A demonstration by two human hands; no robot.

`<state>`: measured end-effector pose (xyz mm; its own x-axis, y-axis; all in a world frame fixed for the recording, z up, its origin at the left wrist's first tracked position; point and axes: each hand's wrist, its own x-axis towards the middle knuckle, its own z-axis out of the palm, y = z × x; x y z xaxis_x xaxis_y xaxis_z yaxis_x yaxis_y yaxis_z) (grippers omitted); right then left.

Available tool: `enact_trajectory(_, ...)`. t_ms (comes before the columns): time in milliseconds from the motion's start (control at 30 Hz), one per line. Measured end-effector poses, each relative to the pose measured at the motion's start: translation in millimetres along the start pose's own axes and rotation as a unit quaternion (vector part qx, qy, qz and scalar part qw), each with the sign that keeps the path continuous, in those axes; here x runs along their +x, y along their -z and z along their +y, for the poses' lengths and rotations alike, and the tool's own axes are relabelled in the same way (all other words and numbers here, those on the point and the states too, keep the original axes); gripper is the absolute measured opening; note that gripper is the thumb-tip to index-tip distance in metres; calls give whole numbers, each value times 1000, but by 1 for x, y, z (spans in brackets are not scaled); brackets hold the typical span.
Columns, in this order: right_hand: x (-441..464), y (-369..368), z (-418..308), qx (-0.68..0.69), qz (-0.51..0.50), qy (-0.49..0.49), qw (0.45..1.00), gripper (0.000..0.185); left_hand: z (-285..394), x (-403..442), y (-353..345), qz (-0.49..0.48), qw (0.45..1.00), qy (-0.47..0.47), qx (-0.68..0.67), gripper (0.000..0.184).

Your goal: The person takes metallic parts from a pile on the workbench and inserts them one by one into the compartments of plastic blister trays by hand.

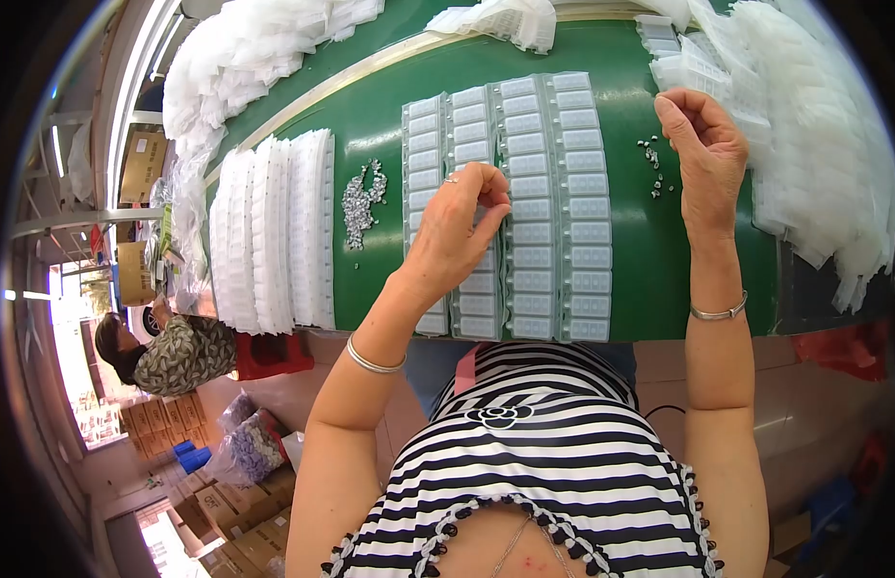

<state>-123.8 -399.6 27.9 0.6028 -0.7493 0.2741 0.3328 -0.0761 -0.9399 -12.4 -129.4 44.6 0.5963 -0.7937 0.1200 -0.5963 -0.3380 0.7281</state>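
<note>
Long strips of clear plastic compartments (531, 183) lie side by side on the green table in front of me. Over the middle strips is my left hand (457, 222), its fingers curled and thumb drawn in close to them; a small shiny bit shows at the index finger. Whatever it pinches is too small to name. My right hand (702, 144) is raised right of the strips, closed with thumb and fingertips together, and I cannot make out what is in it. Just left of that hand lie a few small metallic pieces (656, 178).
A bigger pile of small metallic pieces (361, 204) lies left of the strips. Stacked white strips (274, 231) are further left. Heaps of translucent plastic (818, 135) cover the right side of the green table (370, 116). Another person (182, 352) sits at far left, near cardboard boxes (240, 506).
</note>
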Motion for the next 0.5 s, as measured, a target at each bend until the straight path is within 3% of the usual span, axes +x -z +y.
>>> enact_trajectory(500,1,1,2,-2,1,2,1000,5,7,3,10,-36,999,33,-1,27)
